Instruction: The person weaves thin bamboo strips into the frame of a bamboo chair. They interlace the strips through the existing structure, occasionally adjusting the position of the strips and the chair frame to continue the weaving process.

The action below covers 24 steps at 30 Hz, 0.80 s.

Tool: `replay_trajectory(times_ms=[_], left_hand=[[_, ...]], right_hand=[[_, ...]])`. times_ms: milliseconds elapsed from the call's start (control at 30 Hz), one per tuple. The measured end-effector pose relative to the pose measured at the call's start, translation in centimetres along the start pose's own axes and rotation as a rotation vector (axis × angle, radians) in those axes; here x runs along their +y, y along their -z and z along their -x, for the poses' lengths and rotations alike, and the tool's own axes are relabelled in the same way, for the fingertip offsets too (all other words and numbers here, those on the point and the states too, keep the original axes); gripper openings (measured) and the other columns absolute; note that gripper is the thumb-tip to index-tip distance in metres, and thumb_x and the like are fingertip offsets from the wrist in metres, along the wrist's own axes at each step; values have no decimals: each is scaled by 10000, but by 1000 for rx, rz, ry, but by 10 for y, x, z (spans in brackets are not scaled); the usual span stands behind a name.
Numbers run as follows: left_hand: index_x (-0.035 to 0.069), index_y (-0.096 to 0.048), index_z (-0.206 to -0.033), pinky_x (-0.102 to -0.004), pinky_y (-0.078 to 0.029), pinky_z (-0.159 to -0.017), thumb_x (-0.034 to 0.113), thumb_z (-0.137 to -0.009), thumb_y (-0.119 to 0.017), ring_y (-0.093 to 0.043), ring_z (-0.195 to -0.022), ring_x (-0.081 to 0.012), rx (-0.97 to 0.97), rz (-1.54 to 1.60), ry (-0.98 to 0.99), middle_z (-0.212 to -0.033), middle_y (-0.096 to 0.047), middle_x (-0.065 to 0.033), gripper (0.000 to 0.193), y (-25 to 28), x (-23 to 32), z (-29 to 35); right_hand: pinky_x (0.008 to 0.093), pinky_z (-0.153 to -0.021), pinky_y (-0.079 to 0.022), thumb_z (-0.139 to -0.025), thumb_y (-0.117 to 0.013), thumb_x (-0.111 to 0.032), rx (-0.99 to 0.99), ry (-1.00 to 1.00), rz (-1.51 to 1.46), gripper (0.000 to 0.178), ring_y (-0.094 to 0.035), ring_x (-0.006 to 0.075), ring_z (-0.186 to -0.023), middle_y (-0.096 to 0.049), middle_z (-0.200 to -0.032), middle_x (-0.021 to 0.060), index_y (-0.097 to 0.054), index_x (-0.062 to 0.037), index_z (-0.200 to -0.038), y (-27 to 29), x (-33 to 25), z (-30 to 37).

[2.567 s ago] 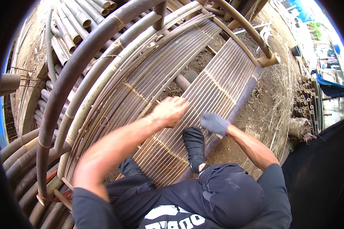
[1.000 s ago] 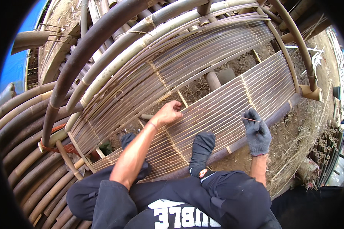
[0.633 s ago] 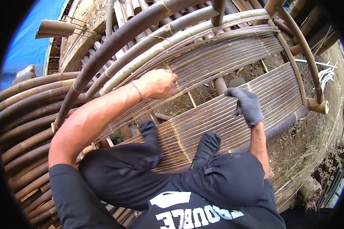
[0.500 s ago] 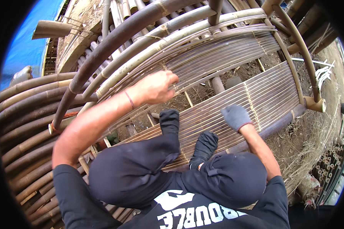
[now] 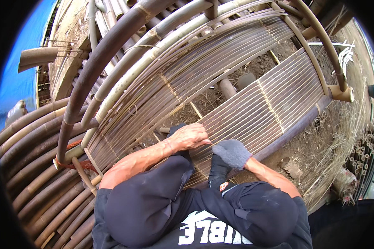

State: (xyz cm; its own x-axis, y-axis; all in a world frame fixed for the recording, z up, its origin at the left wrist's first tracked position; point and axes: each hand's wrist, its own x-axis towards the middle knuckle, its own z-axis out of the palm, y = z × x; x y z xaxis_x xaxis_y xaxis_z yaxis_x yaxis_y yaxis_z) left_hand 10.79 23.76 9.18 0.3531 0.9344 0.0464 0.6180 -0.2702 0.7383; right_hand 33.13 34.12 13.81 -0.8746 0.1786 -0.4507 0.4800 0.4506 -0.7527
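Both hands have come together over the near slatted panel [image 5: 241,120] of a bamboo bench frame. My bare left hand [image 5: 190,136] is closed, its fingertips pinched just above the slats; what they hold, if anything, is too small to make out. In a grey knitted glove, my right hand [image 5: 232,153] is closed beside it, next to my black-socked foot [image 5: 218,171]. Whatever the gloved fingers hold is hidden. Thin pale binding strips [image 5: 270,106] cross the dark slats. A second slatted panel [image 5: 153,95] lies beyond a gap that shows soil.
Curved bamboo rails [image 5: 87,79] rise along the far left side. Bent bamboo poles [image 5: 33,157] are stacked at left, near a blue tarp [image 5: 25,79]. Cut bamboo pieces [image 5: 361,159] are bundled at right. White strips [image 5: 345,58] lie on the straw-strewn ground beyond the frame's right end.
My left hand has come back from the far panel to the near one. My right hand has moved left along the slats to meet it. The view has shifted slightly.
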Motion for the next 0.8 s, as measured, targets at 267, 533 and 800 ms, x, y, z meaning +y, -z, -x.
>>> replay_trajectory(times_ms=[267, 533, 800], left_hand=[[57, -636, -740, -450, -509, -716, 348, -967, -595, -632, -733, -370, -136, -81, 166, -724, -640, -159, 371, -13, 16, -52], [66, -652, -1016, -452, -476, -915, 321, -824, -753, -588, -1011, -317, -62, -196, -225, -1073, -595, -125, 334, 39, -6, -109], [59, -519, -1371, -481, -413, -1084, 431, -911, -650, -465, -1326, -371, 770, -926, 223, -1369, -531, -212, 606, 316, -76, -224]], right_hand=[[506, -753, -511, -947, -479, -376, 59, -100, -46, 388, -647, 442, -865, -671, -909, 236, -675, -44, -909, 7, 48, 21], [468, -932, -490, -959, -418, -474, -42, -619, 29, 534, -639, 417, -1035, -690, -1063, 229, -702, -28, -1040, 19, 75, 101], [417, -962, -538, -896, -642, -315, 624, -565, 291, 496, -651, 347, -1121, -650, -1236, 202, -597, -41, -1307, 36, 39, 49]])
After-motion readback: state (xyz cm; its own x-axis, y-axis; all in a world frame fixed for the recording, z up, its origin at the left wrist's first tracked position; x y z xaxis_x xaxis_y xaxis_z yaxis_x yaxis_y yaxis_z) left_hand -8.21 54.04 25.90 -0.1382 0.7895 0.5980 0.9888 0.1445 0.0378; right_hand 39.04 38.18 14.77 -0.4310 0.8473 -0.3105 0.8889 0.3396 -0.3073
